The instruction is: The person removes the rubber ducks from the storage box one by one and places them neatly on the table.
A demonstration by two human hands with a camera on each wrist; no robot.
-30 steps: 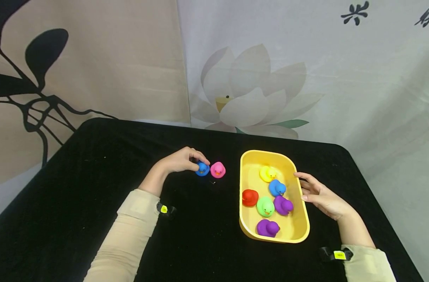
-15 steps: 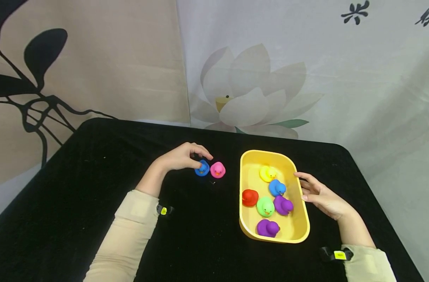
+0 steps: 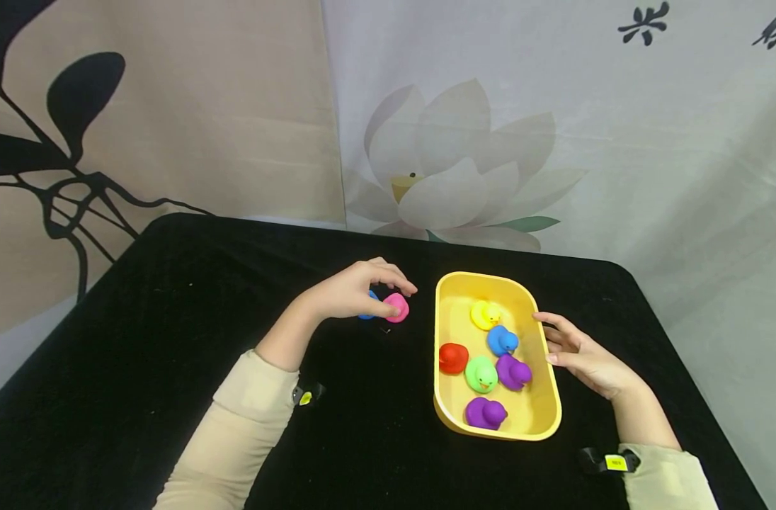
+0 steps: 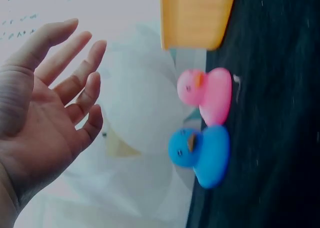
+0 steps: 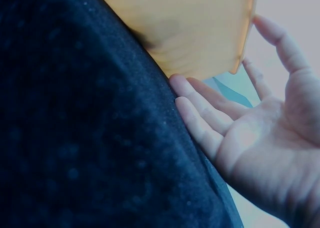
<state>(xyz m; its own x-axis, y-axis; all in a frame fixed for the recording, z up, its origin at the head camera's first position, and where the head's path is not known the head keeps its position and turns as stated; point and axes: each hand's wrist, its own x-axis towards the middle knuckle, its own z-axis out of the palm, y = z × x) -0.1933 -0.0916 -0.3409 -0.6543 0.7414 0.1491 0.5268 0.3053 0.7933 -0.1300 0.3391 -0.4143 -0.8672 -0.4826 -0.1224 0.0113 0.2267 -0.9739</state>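
Observation:
My left hand (image 3: 356, 289) hovers over two rubber ducks on the black cloth, its fingers loosely bent and holding nothing. In the left wrist view the pink rubber duck (image 4: 216, 95) and the blue rubber duck (image 4: 212, 155) sit side by side, apart from that hand. From the head view the hand covers most of the blue duck, and the thumb overlaps the pink one. On the right, a yellow plastic bin (image 3: 448, 418) has my right hand (image 3: 595, 363) at its outer side. That hand's fingertips touch the wall and rim without wrapping round them.
Inside the bin lie a yellow duck (image 3: 485, 314), a second blue duck (image 3: 503, 341), a red duck (image 3: 453, 358), a green duck (image 3: 481, 375) and two purple ducks (image 3: 486, 413). A patterned curtain (image 3: 267, 106) hangs behind the black-covered table (image 3: 139, 368).
My left hand has shifted right, from the blue duck to over the pink duck. The two ducks, the bin and my right hand stay in place.

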